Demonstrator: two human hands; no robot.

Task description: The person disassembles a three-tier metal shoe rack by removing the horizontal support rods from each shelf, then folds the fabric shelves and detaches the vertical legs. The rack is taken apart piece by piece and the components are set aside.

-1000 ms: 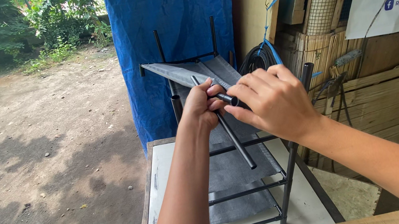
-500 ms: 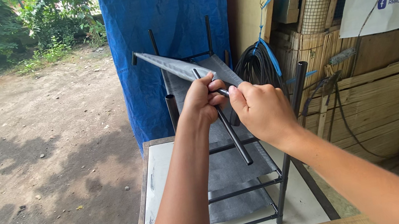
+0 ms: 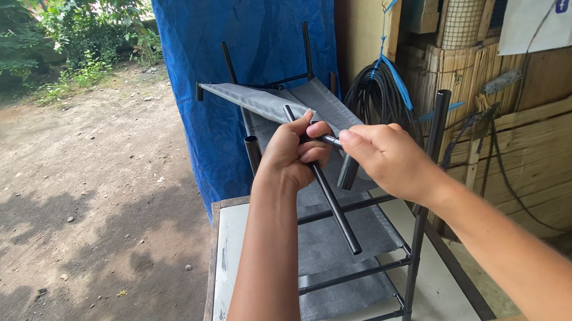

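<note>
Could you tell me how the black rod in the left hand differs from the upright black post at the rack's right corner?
The black rod is thin and slanted, gripped by the left hand; the corner post is thicker, near upright and untouched. The rod hangs loose; the post is joined to the rack's crossbars. Both are dark and straight.

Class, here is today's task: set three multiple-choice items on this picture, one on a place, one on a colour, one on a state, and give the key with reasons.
1. Where does the rack stand?
A. on a white tabletop
B. on the dirt
C. on a wooden crate

2. What colour is the tarp behind it?
A. green
B. blue
C. red

3. How is the black rod held?
A. lying loose on the table
B. in the left hand
C. in the right hand alone

Key: 1 A, the rack's legs rest on the white tabletop; 2 B, the tarp is plainly blue; 3 B, left fingers wrap the rod.
</note>
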